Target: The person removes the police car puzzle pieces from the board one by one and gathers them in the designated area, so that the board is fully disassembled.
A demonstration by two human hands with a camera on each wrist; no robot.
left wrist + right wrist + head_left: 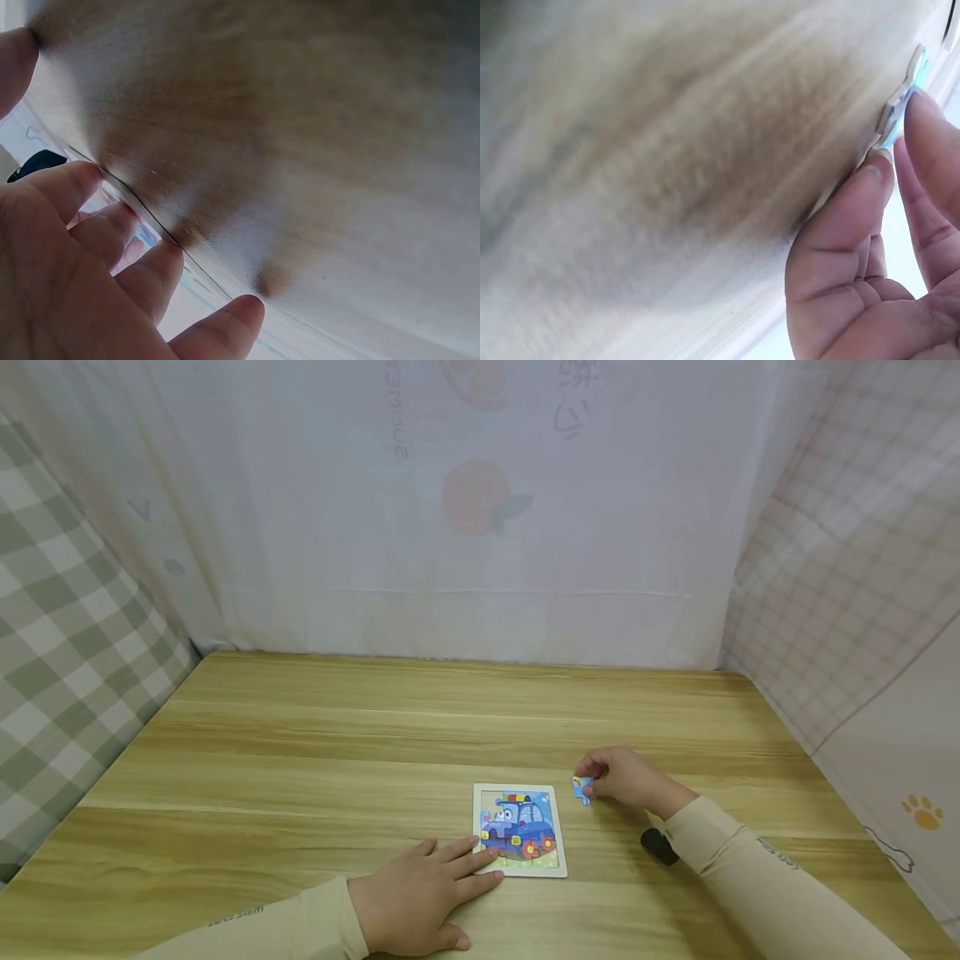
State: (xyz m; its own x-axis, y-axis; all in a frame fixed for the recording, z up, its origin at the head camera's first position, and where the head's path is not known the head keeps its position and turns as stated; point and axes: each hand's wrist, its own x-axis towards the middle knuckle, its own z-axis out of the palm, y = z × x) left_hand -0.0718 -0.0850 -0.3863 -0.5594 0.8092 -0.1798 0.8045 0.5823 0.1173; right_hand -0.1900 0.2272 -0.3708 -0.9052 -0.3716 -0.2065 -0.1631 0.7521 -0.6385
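wooden table, puzzle, right hand pinching piece

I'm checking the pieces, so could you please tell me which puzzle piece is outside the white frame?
It is the light-blue piece the right hand pinches; the other visible pieces sit inside the white frame.

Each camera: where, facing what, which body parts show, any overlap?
Head: worn on the head, looking forward-down at the table; left hand, right hand, sleeves show.
Left wrist: worn there, facing table and puzzle board edge; left hand's palm side shows.
Right wrist: worn there, facing the puzzle piece pinched in the right hand, which shows.
Shared: head and right wrist show that piece.
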